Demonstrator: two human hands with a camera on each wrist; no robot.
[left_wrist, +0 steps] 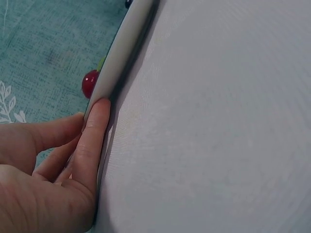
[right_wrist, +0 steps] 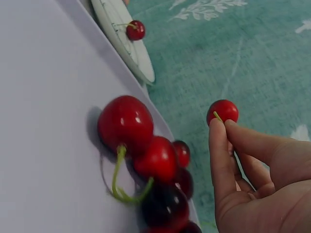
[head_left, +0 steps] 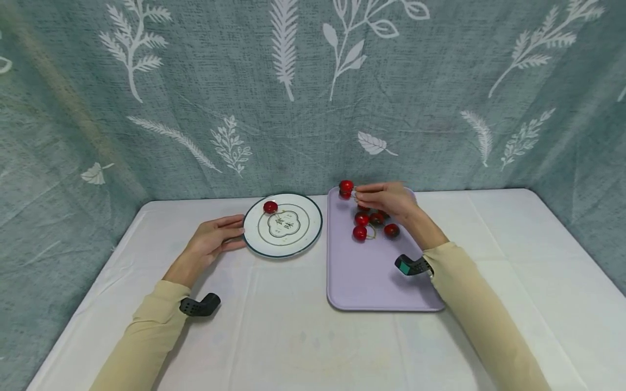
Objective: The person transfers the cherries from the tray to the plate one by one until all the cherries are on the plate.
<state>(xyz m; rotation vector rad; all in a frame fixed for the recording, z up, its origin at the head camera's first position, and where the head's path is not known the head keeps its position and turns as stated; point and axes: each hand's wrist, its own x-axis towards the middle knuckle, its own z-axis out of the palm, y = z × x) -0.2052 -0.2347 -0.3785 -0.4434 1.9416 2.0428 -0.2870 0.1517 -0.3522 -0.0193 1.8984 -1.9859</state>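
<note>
My left hand holds the left rim of a white plate; the left wrist view shows its fingers at the rim. One red cherry lies on the plate. Over the back of the purple tray, my right hand pinches a red cherry by its stem; in the right wrist view this cherry is at the fingertips. Several red and dark cherries lie below that hand, partly hidden by it. Two joined green stems show in the right wrist view.
A white cloth covers the table, with the plate left of the tray. Green fabric with white leaf prints hangs behind them and at both sides. Each wrist wears a black device, the left one near the cloth, the right one above the tray.
</note>
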